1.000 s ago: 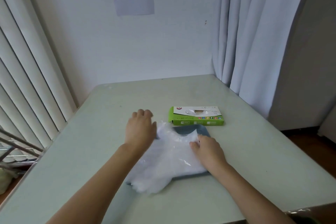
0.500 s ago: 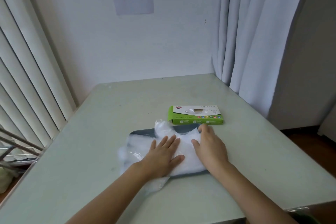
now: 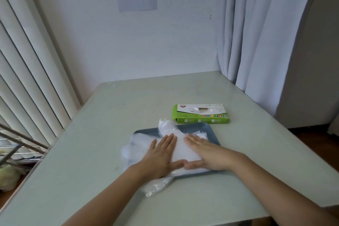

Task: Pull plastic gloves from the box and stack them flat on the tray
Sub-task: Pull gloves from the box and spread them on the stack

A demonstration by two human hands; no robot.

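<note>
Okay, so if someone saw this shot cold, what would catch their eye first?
The left hand and right hand press flat side by side on a crumpled pile of clear plastic gloves spilling over the grey tray in the middle of the table. Next comes the bright green box lying just behind the tray.

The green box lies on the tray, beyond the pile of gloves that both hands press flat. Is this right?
No. The head view shows the green box on the table, just beyond the tray, not on it. The left hand and right hand do press the pile of gloves flat.
</note>
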